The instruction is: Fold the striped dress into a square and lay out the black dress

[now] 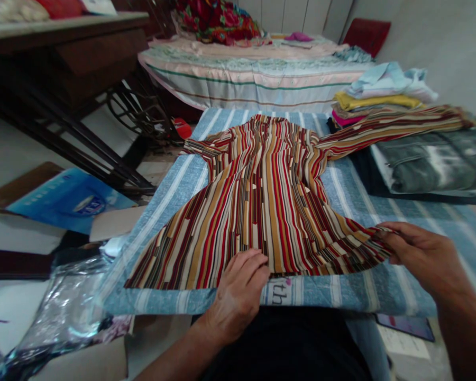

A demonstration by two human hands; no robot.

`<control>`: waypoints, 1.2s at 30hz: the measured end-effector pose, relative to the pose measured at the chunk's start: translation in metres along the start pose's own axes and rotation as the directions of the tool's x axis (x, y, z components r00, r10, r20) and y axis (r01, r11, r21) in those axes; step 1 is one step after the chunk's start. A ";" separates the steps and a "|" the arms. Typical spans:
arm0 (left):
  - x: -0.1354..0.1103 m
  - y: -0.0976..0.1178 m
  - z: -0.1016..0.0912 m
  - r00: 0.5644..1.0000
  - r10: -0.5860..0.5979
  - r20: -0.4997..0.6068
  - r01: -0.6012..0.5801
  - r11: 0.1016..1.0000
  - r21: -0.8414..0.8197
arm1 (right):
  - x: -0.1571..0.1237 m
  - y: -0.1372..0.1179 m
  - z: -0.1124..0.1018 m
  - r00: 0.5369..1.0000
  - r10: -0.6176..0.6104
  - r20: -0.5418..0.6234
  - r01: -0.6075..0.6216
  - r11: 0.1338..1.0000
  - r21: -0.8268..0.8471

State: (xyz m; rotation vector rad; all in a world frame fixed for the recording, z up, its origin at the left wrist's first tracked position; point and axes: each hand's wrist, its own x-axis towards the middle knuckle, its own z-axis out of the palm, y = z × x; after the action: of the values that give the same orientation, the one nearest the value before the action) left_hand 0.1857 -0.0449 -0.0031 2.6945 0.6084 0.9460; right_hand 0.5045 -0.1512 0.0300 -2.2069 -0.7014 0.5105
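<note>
A garment with red, tan, white and dark stripes [257, 201] lies spread on a blue-and-white striped cloth [190, 180]. One sleeve is folded in at the upper left, and the other sleeve [396, 124] stretches to the right over a clothes pile. My left hand [238, 288] rests on the lower hem near the middle, fingers curled down on the fabric. My right hand [420, 256] pinches the hem's right corner, which is lifted slightly off the cloth.
Folded clothes [381, 95] and grey-green jeans [436, 161] sit at the right. A bed [254, 74] with floral bedding stands behind. A dark wooden table [63, 47] is at the left, with a blue package [67, 198] and clear plastic wrap [63, 317] on the floor.
</note>
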 end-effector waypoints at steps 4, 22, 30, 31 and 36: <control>0.003 -0.005 0.002 0.999 0.026 -0.032 -0.029 0.996 -0.088 | 0.000 0.000 0.001 1.000 0.023 -0.002 -0.023 1.000 0.010; 0.014 -0.007 -0.008 0.907 0.007 0.420 -0.029 0.998 0.047 | 0.004 0.017 0.008 0.997 0.040 0.062 -0.044 0.998 0.053; 0.020 -0.008 -0.006 0.894 0.017 0.447 -0.080 0.989 0.123 | 0.000 0.016 0.004 0.997 0.033 0.073 -0.035 0.999 0.022; 0.021 -0.008 -0.005 0.895 0.025 0.446 -0.097 0.986 0.139 | 0.000 0.015 0.005 0.997 0.030 0.073 -0.032 0.999 0.021; 0.022 -0.005 0.001 0.899 0.043 0.435 -0.149 0.966 0.211 | 0.003 0.020 0.008 0.997 0.018 0.074 -0.019 1.000 0.008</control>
State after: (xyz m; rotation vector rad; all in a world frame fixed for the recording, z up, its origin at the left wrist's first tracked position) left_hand 0.2004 -0.0305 0.0069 3.0325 0.5232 0.2822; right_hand 0.5089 -0.1561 0.0097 -2.1972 -0.7167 0.6063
